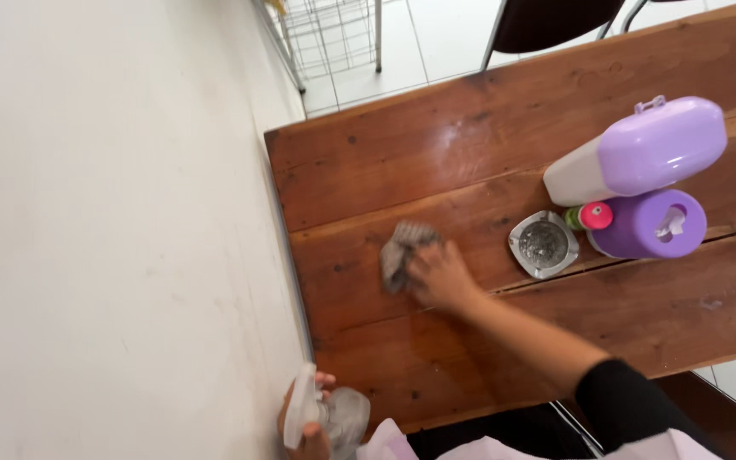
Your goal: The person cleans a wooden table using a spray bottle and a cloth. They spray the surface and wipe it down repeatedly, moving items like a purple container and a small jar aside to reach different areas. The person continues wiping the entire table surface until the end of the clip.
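Your right hand [443, 274] presses a grey cloth [402, 251] flat against the wooden worktop [470, 145], near the middle of its left half. The cloth lies bunched at about ten o'clock from your knuckles, its crumpled bulk jutting out past your fingers [423, 260] toward the white wall [104, 230]. Those fingers lie pressed together on top of the cloth's near edge, palm down, rather than pinching it; the part of the cloth under them is hidden. A wet sheen shows on the boards at twelve o'clock from the cloth.

Your left hand [313, 422] sits low at the worktop's near left corner, at about seven o'clock from the cloth and well apart from it. Its fingers are wrapped around a clear spray bottle [334, 417] with a white trigger head, which points toward the wall.

At three o'clock from your right hand stands a small square metal ashtray [543, 244], near but not touching it. Just beyond, at the worktop's right side, a white bottle with a lilac cap [641, 153] leans over a round lilac container [651, 225], with a small pink-capped bottle [591, 216] tucked between that container and the ashtray. A dark chair [547, 21] and a wire rack [325, 34] stand on the tiled floor at twelve o'clock.
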